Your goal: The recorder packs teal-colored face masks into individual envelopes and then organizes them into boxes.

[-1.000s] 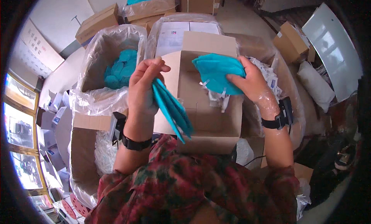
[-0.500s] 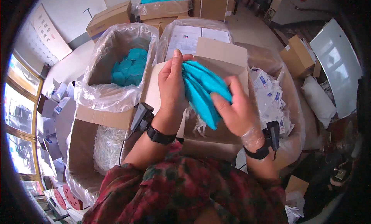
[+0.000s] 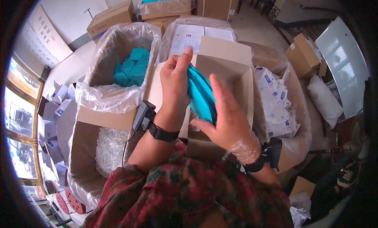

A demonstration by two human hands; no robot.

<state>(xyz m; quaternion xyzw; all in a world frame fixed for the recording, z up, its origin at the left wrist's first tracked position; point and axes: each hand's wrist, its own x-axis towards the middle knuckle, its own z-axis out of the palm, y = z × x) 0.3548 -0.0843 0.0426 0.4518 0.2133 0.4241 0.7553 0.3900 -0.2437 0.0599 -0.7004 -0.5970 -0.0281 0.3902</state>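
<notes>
My left hand [image 3: 175,79] is closed around the upper left side of a stack of teal face masks [image 3: 202,95], thumb raised along its top. The masks are pressed together in layers, their edges turned up toward me. My right hand [image 3: 228,120] lies along the right side of the stack, fingers straight and thumb spread apart near its lower end. Whether its palm presses on the masks I cannot tell. Under both hands stands an open cardboard box [image 3: 224,64] with its far flap up; its inside is partly hidden.
At left, a plastic-lined carton [image 3: 98,66] holds teal pieces [image 3: 132,68], and a nearer carton holds white strands [image 3: 110,151]. On the right, a lined carton contains white packets [image 3: 273,104]. Printed sheets [image 3: 187,39] lie beyond the box. Both wrists wear black strapped devices.
My right hand has loosened from the masks, its fingers straightening and its thumb moving down and left. The stack has turned more upright and looks narrower.
</notes>
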